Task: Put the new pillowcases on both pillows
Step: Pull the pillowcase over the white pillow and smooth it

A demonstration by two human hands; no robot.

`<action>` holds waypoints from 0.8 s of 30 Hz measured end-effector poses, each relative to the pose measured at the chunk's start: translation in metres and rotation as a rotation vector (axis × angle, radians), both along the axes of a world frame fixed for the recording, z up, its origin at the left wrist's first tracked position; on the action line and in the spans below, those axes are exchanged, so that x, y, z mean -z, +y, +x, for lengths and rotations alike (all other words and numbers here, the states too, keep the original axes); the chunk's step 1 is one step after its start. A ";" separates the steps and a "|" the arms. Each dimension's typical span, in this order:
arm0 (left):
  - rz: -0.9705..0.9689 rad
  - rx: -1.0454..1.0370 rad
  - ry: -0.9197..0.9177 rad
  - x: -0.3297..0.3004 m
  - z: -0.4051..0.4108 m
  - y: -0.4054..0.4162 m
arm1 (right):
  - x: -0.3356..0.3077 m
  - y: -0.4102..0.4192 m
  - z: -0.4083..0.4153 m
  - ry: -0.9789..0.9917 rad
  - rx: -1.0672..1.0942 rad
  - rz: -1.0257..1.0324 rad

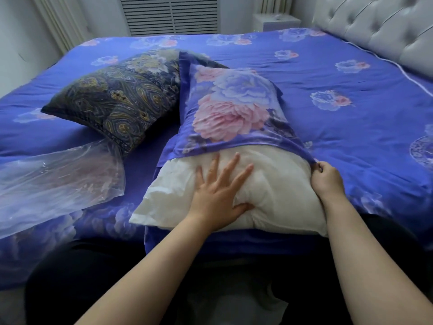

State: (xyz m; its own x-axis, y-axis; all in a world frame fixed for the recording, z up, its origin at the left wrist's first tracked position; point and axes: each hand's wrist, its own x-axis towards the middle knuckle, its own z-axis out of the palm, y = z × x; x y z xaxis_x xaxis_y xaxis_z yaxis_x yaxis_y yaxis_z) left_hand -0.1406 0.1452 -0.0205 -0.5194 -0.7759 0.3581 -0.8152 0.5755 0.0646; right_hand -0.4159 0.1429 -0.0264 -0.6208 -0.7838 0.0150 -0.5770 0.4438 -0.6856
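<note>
Drawing the new pillowcase (232, 106) down over the first pillow (276, 191), near the bed's (351, 141) front edge.

Pressing the bare white half with left hand (218, 193) spread flat; pinching the floral case's hem with right hand (326, 178); likely needing a further pull toward the front edge. Leaving the paisley pillow (117, 102) waiting near the left edge.

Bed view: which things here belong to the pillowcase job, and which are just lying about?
Job:
white pillow, half in
floral pillowcase
paisley pillow, not yet changed
left hand, flat on white pillow
right hand, pinching pillowcase edge

Lying about:
plastic bag
duvet
headboard
</note>
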 end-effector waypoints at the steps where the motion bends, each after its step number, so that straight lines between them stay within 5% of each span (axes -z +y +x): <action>1: -0.057 0.051 0.000 0.003 0.004 0.003 | 0.000 0.002 0.000 -0.047 -0.004 0.017; 5: -0.184 0.281 -0.151 0.018 0.013 0.017 | 0.000 0.008 0.005 -0.050 -0.128 0.063; 8: -0.184 0.195 -0.126 0.017 0.007 0.016 | -0.014 0.010 0.017 0.114 -0.039 0.089; 11: -0.121 0.129 -0.080 0.006 -0.003 0.013 | -0.041 0.013 0.053 0.373 0.006 -0.344; 14: -0.121 0.160 -0.051 0.000 -0.004 0.011 | -0.052 0.009 0.100 0.268 -0.455 -0.679; 16: -0.138 0.197 -0.056 0.001 0.008 0.011 | -0.044 0.006 0.122 0.156 -0.655 -0.454; 18: -0.167 0.230 -0.110 0.007 0.030 0.012 | -0.026 0.002 0.128 0.297 -0.696 -0.171; 24: -0.192 0.132 -0.224 0.023 0.100 0.019 | -0.022 0.010 0.147 0.465 -0.835 0.003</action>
